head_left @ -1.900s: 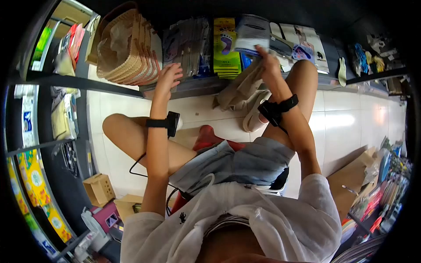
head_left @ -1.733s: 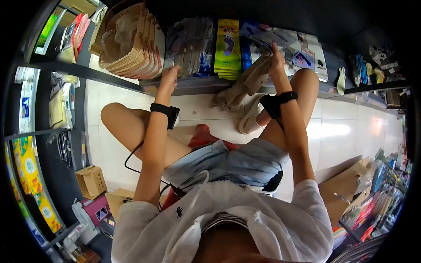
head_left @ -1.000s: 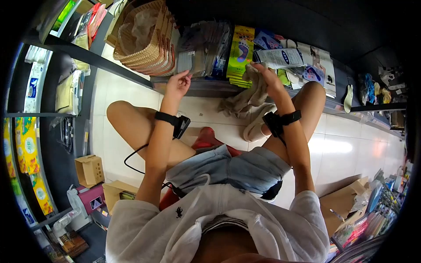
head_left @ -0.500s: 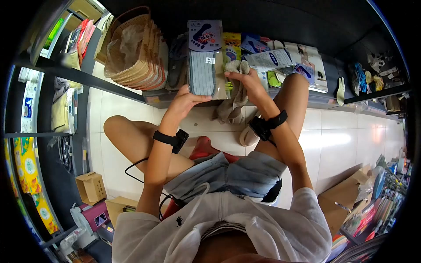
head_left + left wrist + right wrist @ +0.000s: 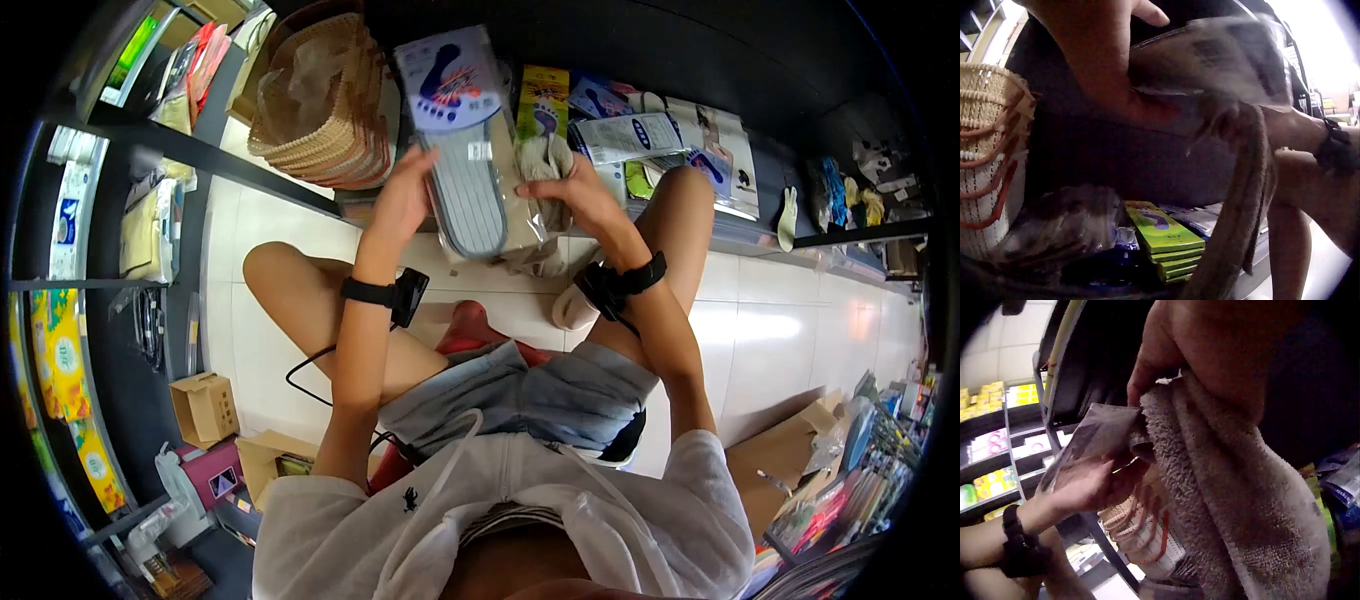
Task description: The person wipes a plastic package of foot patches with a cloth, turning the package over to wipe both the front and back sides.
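In the head view a clear-wrapped insole pack (image 5: 468,185), with a purple footprint card at its top, is held up in front of the shelf. The left hand (image 5: 403,195) grips its left edge. My right hand (image 5: 580,195) pinches its right edge, thumb on the front, and also holds a beige cloth (image 5: 545,160) that hangs below. The right wrist view shows the towel-like cloth (image 5: 1229,500) bunched under the right hand (image 5: 1210,356). In the left wrist view the blurred pack (image 5: 1210,62) lies beside the left hand (image 5: 1097,56).
Stacked woven baskets (image 5: 318,110) stand left on the shelf. Yellow-green packs (image 5: 543,90), a white-blue pack (image 5: 630,137) and a white glove-like item (image 5: 787,218) lie to the right. Behind are the person's knees, a red stool (image 5: 470,325) and cardboard boxes (image 5: 205,408).
Since the earliest frames, the right hand has let go of the white-blue pack, which lies on the shelf. Both hands have taken hold of the insole pack, now tilted and closer to the body.
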